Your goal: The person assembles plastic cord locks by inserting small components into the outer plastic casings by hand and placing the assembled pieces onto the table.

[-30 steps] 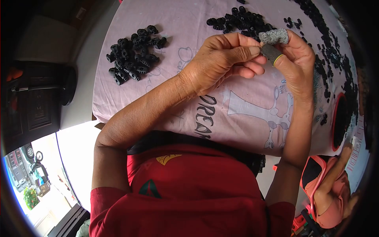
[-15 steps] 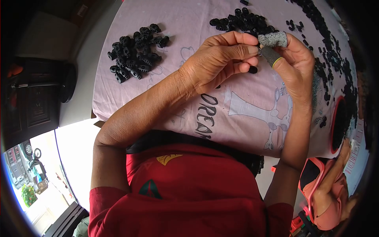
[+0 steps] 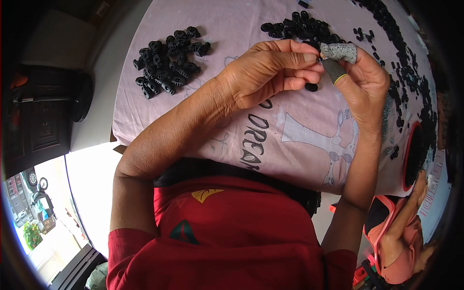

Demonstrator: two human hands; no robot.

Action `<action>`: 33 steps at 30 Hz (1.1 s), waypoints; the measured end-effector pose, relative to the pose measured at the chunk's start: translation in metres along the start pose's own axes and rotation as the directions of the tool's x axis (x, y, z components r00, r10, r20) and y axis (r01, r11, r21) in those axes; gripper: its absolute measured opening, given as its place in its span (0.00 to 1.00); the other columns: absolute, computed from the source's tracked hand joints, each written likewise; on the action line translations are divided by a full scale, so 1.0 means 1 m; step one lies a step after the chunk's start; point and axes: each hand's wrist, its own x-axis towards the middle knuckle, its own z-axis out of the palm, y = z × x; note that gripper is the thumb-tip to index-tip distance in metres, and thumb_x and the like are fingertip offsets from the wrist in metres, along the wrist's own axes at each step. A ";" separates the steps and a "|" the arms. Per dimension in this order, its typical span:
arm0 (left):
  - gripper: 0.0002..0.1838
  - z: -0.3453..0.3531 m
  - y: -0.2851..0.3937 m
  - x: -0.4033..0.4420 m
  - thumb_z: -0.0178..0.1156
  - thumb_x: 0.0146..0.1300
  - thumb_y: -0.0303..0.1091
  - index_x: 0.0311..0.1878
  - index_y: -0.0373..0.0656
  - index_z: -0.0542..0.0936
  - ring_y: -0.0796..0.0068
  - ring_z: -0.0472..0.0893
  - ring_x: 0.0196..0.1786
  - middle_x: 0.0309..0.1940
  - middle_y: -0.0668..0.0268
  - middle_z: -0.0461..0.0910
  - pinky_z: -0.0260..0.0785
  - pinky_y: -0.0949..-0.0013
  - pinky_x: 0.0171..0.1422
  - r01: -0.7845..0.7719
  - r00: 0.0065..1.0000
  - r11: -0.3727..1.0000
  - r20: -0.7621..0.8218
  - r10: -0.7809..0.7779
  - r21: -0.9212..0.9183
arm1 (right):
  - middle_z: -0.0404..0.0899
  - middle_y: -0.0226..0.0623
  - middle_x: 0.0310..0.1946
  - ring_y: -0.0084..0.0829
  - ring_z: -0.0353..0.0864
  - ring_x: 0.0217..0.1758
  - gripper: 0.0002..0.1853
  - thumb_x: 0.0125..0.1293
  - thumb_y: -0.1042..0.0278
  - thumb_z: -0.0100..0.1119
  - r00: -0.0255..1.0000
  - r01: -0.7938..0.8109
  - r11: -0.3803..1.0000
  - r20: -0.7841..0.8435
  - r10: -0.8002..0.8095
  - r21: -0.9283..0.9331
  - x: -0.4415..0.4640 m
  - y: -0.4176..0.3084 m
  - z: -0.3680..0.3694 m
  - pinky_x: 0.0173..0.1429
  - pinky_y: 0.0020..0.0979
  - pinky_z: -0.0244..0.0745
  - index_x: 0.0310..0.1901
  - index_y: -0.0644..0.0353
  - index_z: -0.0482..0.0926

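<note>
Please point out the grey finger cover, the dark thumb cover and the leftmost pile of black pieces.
Grey finger cover [image 3: 340, 52]: head view, middle of its textured side.
Dark thumb cover [image 3: 333, 70]: head view, middle of its outer face.
Leftmost pile of black pieces [image 3: 157, 60]: head view, a piece near the pile's middle.

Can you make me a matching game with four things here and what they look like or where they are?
1. Left hand
2. Right hand
3. Black pieces
4. Shirt

A. Red
B. Heaped on the pink tablecloth
C. Bare, nothing worn
D. Wearing a grey finger cover and dark thumb cover

Pairs: 1-C, 2-D, 3-B, 4-A
</note>
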 end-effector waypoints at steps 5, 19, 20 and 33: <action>0.10 -0.005 -0.001 0.001 0.62 0.71 0.32 0.49 0.37 0.79 0.81 0.85 0.36 0.40 0.61 0.85 0.76 0.82 0.36 -0.175 0.984 0.947 0.026 0.175 0.269 | 0.86 0.34 0.40 0.23 0.85 0.44 0.15 0.61 0.85 0.59 1.000 -0.025 0.990 0.004 0.025 -0.140 0.000 -0.004 0.005 0.49 0.24 0.81 0.51 0.70 0.81; 0.13 -0.005 0.002 0.001 0.62 0.71 0.33 0.54 0.36 0.80 0.78 0.86 0.39 0.42 0.59 0.87 0.76 0.80 0.36 -0.124 0.991 0.952 -0.017 0.134 0.280 | 0.86 0.35 0.40 0.21 0.85 0.43 0.15 0.62 0.84 0.58 0.998 -0.052 0.992 -0.029 0.049 -0.119 0.000 -0.007 0.009 0.46 0.23 0.82 0.50 0.69 0.82; 0.13 -0.005 0.002 0.000 0.62 0.71 0.33 0.53 0.36 0.80 0.78 0.86 0.39 0.42 0.60 0.87 0.75 0.80 0.36 -0.128 0.990 0.948 -0.022 0.140 0.293 | 0.86 0.34 0.39 0.21 0.85 0.42 0.14 0.62 0.84 0.58 0.999 -0.036 0.993 -0.030 0.033 -0.113 0.001 -0.006 0.009 0.46 0.23 0.82 0.50 0.69 0.82; 0.12 -0.005 0.002 0.000 0.61 0.72 0.35 0.50 0.37 0.81 0.79 0.86 0.35 0.40 0.61 0.87 0.73 0.81 0.31 0.009 0.997 0.977 -0.076 0.007 0.211 | 0.82 0.27 0.33 0.15 0.79 0.36 0.14 0.56 0.83 0.63 1.000 0.007 0.965 -0.028 -0.014 -0.262 -0.001 -0.002 0.008 0.43 0.19 0.77 0.46 0.66 0.83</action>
